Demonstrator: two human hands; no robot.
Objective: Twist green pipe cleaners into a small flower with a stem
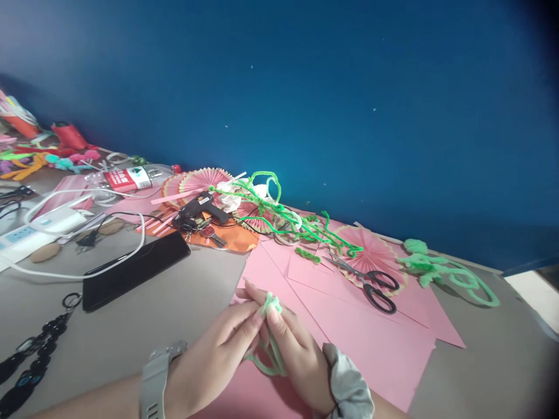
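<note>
Both my hands meet low in the middle, over pink paper sheets [371,343]. My left hand [218,355], with a grey watch on its wrist, and my right hand [294,349], with a grey scrunchie on its wrist, pinch a light green pipe cleaner [271,302] between the fingertips. Its coiled end sticks up above my fingers and a loop hangs below them. Black-handled scissors [371,282] lie on the paper to the right of my hands.
A black phone [135,269] lies left of my hands, with white cables and a power strip [30,235] beyond. A black glue gun [198,210], pink paper fans [371,253], green pipe cleaner shapes [441,270] and a plastic bottle [131,176] line the blue wall.
</note>
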